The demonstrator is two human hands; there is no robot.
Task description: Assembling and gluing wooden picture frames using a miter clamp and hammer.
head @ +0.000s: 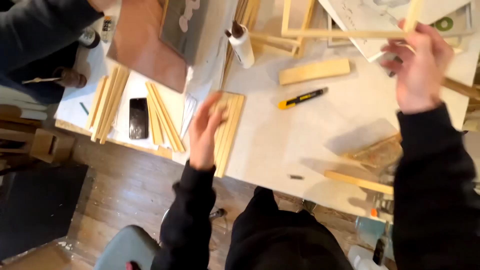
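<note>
Overhead, the person leans over a white surface strewn with cut wood. The left hand lies flat, fingers spread and loose, on a row of thin wooden slats set side by side near the front edge; it presses rather than grips. The right hand is raised at the far right, fingers closed around a light wooden frame held up off the surface. A yellow utility knife lies between the two hands, a short wooden block just beyond it, a glue bottle farther back. More strips and a dark phone sit to the left.

Judgement: the slats stay aligned best under even, flat palm pressure; the frame wants a firm hold near a corner so it does not twist.
</note>
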